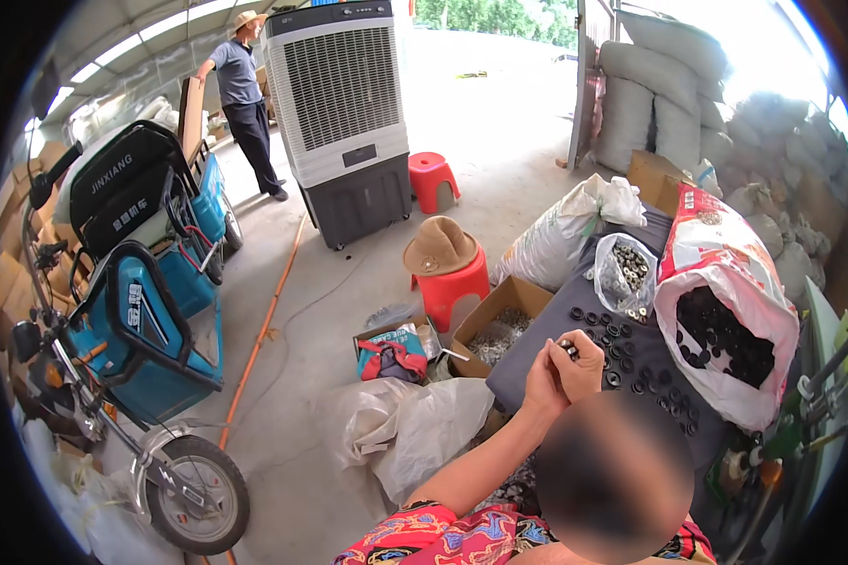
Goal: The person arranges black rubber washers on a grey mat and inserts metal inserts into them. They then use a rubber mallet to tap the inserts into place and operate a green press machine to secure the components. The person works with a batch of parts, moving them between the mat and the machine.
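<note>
Seen from head height, a worn fisheye camera tilts down over a pair of bare hands [578, 365] close below and the grey-covered work surface [546, 320], its wide view stretching ahead across the concrete floor [367, 282] to a sunlit doorway [499, 94].
</note>
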The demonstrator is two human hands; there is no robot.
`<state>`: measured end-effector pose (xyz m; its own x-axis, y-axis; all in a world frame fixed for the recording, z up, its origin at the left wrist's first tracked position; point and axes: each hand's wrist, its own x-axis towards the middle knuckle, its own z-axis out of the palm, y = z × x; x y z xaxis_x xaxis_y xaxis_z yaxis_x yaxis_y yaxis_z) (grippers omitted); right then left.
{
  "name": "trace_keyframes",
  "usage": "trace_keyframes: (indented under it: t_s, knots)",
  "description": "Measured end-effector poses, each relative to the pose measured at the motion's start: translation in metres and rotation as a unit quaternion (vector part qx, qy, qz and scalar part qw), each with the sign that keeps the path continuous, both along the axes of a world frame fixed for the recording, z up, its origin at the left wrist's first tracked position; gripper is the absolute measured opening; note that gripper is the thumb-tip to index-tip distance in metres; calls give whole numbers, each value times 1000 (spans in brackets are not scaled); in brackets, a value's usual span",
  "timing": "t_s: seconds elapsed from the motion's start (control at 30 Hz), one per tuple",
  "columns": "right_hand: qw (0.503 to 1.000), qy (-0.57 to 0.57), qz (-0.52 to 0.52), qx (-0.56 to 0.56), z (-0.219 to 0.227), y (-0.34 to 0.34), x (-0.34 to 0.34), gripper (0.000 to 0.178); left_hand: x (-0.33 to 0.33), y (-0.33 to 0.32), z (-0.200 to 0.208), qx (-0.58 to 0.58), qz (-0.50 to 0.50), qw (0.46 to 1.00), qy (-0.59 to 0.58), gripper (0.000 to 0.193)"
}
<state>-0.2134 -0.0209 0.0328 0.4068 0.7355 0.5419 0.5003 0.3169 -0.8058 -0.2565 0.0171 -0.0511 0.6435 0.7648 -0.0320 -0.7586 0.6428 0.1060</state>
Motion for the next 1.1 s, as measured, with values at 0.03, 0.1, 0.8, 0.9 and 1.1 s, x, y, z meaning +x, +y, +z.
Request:
trace_keyframes:
  t_s: [0.03,0.1,0.8,0.9,1.1]
  knots:
    - [1000,-25,-3,14,-1,-8,-3,8,-1,-9,6,-13,3,999,47,32]
    - [997,-67,-5,37,-1,-24,-11,8,-4,-26,-5,-33,-19,999,35,31]
    - [947,-314,-44,48,-9,-127,25,27,-52,-58,13,-128,-163,969,138,26]
    - [976,-77,-178,-104,-4,-179,79,24,-62,-34,9,-117,-165,975,95,24]
    - [895,47,-336,-290,-38,-292,145,16,-60,-33,7,-73,-148,981,102,24]
